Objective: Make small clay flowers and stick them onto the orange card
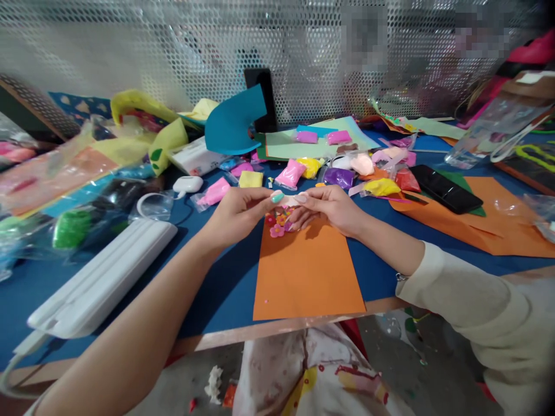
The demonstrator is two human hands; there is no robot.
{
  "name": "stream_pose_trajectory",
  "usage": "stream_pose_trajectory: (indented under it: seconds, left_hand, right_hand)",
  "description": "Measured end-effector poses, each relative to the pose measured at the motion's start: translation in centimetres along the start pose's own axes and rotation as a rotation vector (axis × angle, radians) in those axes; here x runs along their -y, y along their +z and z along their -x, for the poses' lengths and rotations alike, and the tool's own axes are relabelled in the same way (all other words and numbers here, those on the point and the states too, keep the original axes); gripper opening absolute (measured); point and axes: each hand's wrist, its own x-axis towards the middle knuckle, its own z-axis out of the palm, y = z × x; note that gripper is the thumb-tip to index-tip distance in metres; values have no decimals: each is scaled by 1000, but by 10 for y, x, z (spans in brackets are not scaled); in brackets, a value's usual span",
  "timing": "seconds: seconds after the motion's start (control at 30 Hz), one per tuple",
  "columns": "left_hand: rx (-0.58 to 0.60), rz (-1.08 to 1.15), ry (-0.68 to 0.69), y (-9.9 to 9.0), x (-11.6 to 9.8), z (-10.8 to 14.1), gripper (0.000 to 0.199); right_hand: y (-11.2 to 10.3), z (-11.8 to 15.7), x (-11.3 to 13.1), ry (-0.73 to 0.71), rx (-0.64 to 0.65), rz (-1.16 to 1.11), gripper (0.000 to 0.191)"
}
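Between both hands, a small pale white piece of clay [288, 200] is stretched above the top of an orange paper sheet [307, 277]. My left hand [240, 215] pinches its left end between thumb and forefinger. The other end is in a pinch of my right hand [336, 209], whose lower fingers curl beneath. Under the hands, several small red, pink and orange flower shapes [277, 230] lie on the sheet, partly hidden by my right fingers. Beyond the fingertips are a pink clay packet [291, 173], a yellow one and a purple one [339, 178].
On the left lie a white power bank [104, 277] with a cable, an earbud case [188, 184] and plastic bags. To the right, a black phone [446, 188] rests on orange paper. A clear bottle [498, 124] stands behind it. A perforated metal panel [303, 34] closes off the back.
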Motion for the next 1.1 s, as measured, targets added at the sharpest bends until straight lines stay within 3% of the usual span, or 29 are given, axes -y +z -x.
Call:
stream_pose_trajectory:
  seconds: [0.1,0.23,0.37,0.53,0.6,0.77,0.83,0.9,1.0,1.1]
  left_hand:
    - [-109,34,-44,2,11,-2,45]
    - [-205,11,53,3,20,-3,38]
    - [-57,-115,206,7,19,2,41]
    - [100,-514,290,23,13,10,61]
    - [94,-494,303,26,13,11,64]
    - [-72,-261,319,18,14,8,76]
    - [-18,-275,340,16,11,8,69]
    - [18,-270,348,17,7,8,47]
    - [-21,-235,319,20,0,8,31]
    - [-68,-206,264,19,-3,6,26]
  right_hand:
    - [-4,0,1,32,-19,-28,29]
    - [-6,0,3,88,-18,-31,55]
    - [-2,-1,2,60,-73,29,47]
    - [3,-4,1,-104,-180,195,36]
    - [4,-3,3,-115,-161,230,35]
    - [10,3,7,-9,-103,247,35]
    - [12,4,6,9,-99,240,34]
    - [12,5,3,30,-38,202,34]
    - [11,4,0,76,63,131,36]
    - [11,5,0,52,36,140,35]
